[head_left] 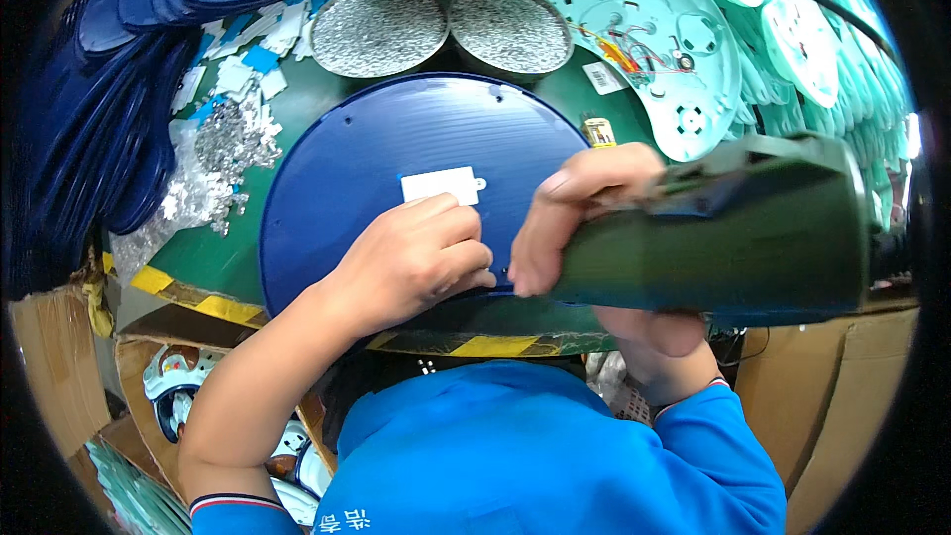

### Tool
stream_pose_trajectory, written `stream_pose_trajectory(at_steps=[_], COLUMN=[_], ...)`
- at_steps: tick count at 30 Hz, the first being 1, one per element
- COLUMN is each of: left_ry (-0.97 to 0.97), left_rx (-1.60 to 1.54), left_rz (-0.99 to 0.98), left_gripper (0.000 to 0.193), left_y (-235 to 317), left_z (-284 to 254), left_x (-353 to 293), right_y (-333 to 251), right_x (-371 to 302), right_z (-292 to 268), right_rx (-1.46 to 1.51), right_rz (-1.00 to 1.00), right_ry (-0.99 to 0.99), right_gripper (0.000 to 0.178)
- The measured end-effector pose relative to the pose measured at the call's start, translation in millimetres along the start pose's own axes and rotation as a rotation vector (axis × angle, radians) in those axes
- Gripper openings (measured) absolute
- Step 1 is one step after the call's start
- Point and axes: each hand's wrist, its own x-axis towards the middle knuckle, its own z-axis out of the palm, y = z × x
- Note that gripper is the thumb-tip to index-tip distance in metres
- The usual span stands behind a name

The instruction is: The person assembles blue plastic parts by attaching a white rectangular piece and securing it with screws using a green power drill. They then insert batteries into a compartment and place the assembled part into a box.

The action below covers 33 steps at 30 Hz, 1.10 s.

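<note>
A large dark blue oval plastic panel (337, 173) lies flat on the green work table in front of me. A white rectangular plastic cover (441, 185) with a small round tab sits at its middle. My left hand (421, 253) rests over the panel's near part, just below the cover, fingers curled and pinched; anything between the fingertips is hidden. My right hand (584, 203) is wrapped around a bulky dark green hand tool (723, 248), which looks like a power screwdriver held close to the camera. Its working tip cannot be made out.
Two round tins (379, 32) of small metal parts stand behind the panel. Dark blue panels (89, 139) are stacked left, beside a bag of metal pieces (223, 144). Mint-green shells (684, 50), one with wires, crowd the right. Yellow-black tape (228, 310) marks the table's edge.
</note>
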Motion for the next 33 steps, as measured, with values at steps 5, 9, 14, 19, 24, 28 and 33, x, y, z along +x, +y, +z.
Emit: stream_pose_trajectory(at_steps=[5,9,14,19,24,28,33], left_ry=[0.042,0.002,0.018,0.002,0.111,0.207,0.345], left_rx=[-0.050,-0.028,-0.004,-0.013,-0.157,-0.196,0.003], left_rz=[-0.028,-0.059,-0.101,-0.082,-0.188,-0.142,-0.064], left_gripper=[0.018,0.016,0.016,0.016,0.030,0.032,0.035], left_y=[-4.4,-4.1,3.2,-2.7,2.3,-8.1,-27.9], left_z=[-16.7,-32.8,-43.4,-48.2,-45.9,-38.8,-43.5], left_x=[-13.8,-33.5,-49.5,-60.9,-52.0,-36.6,-2.5], right_y=[11.5,25.8,38.4,44.0,26.3,22.3,21.9], right_x=[18.4,39.9,40.9,43.2,43.4,51.3,66.2], right_z=[8.8,34.5,39.2,55.8,47.7,38.4,21.0], right_rx=[0.078,0.236,0.146,0.046,0.013,0.015,-0.030], right_rz=[-0.274,-0.415,-0.293,-0.153,-0.172,-0.292,-0.378], right_ry=[-0.199,-0.308,-0.379,-0.323,-0.193,-0.087,0.018], right_gripper=[0.114,0.109,0.104,0.106,0.107,0.109,0.111])
